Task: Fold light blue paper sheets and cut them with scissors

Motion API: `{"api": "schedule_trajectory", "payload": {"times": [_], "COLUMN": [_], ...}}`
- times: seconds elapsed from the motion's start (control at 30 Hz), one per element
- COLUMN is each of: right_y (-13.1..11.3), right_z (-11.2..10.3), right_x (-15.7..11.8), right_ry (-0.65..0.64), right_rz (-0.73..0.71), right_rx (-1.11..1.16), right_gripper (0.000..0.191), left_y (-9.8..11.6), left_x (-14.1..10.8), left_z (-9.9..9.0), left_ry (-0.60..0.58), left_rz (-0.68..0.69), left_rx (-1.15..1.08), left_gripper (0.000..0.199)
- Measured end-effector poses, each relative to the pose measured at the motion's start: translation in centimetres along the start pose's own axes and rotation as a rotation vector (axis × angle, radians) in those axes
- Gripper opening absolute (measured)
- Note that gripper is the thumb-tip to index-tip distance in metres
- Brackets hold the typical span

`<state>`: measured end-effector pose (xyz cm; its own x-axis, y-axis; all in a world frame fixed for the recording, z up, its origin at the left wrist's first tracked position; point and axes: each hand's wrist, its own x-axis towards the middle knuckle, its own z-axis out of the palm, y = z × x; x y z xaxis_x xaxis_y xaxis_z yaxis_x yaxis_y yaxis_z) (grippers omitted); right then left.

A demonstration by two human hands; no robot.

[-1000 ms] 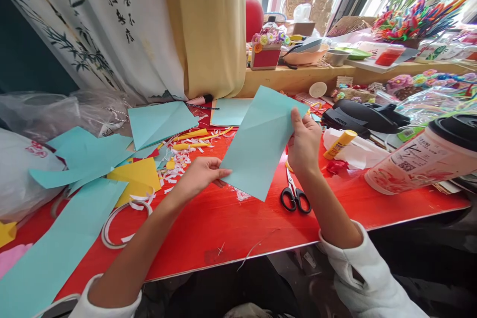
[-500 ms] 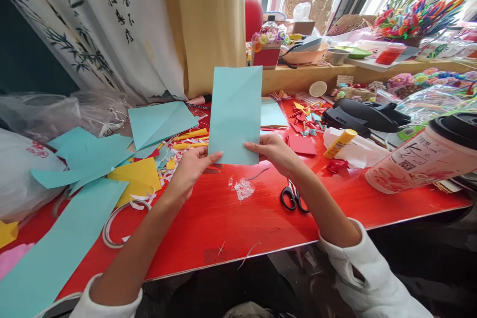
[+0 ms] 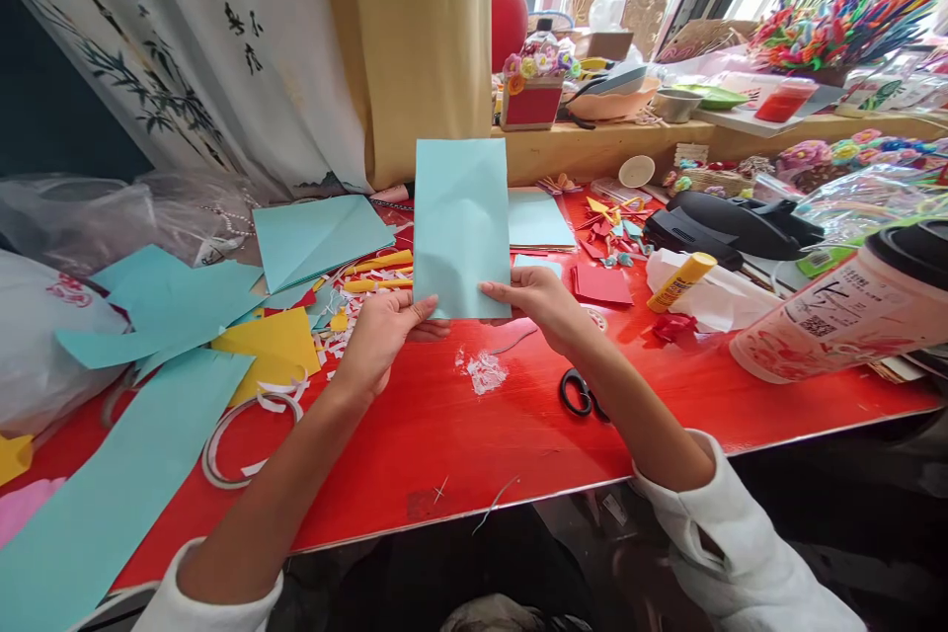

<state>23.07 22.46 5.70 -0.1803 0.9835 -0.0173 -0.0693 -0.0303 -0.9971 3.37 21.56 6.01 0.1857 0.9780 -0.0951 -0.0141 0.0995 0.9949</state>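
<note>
A light blue rectangular sheet (image 3: 460, 217) is held upright above the red table (image 3: 415, 444). My left hand (image 3: 385, 331) pinches its lower left corner, thumb in front and fingers behind. At the lower right corner, my right hand (image 3: 537, 301) grips it the same way. Black-handled scissors (image 3: 582, 395) lie by my right forearm, partly hidden under it. White scraps (image 3: 486, 372) are on the table below the sheet. More light blue sheets (image 3: 318, 237) are stacked behind my left hand, and another stack (image 3: 540, 219) lies behind the right one.
Blue paper pieces (image 3: 178, 301), yellow paper (image 3: 277, 346) and a tape roll (image 3: 214, 444) are at the left. To the right are red paper (image 3: 601, 284), a yellow glue stick (image 3: 681, 281), a black case (image 3: 730, 227) and a large cup (image 3: 844, 306). Crafts crowd the windowsill (image 3: 614, 140).
The sheet has shifted slightly left and looks shorter and tilted differently. Both hands still hold its lower corners. The camera view has moved a little.
</note>
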Motion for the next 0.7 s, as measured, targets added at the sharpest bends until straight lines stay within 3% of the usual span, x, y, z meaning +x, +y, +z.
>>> {"api": "schedule_trajectory", "payload": {"times": [0.1, 0.3, 0.5, 0.7], "right_y": [0.0, 0.0, -0.3, -0.6], "right_z": [0.1, 0.4, -0.1, -0.1], "right_x": [0.0, -0.1, -0.4, -0.5], "right_ry": [0.012, 0.023, -0.105, -0.028], "right_rz": [-0.016, -0.033, 0.040, 0.028], "right_rx": [-0.041, -0.116, -0.074, -0.105], "right_gripper": [0.037, 0.035, 0.031, 0.032], "left_y": [0.0, -0.9, -1.3, -0.9], "left_x": [0.2, 0.8, 0.7, 0.5], "left_z": [0.0, 0.3, 0.0, 0.0], "left_ry": [-0.038, 0.021, 0.042, 0.057], "left_rz": [-0.025, -0.009, -0.002, 0.006], "left_rx": [-0.002, -0.072, -0.093, -0.064], "left_gripper": [0.036, 0.044, 0.046, 0.044]}}
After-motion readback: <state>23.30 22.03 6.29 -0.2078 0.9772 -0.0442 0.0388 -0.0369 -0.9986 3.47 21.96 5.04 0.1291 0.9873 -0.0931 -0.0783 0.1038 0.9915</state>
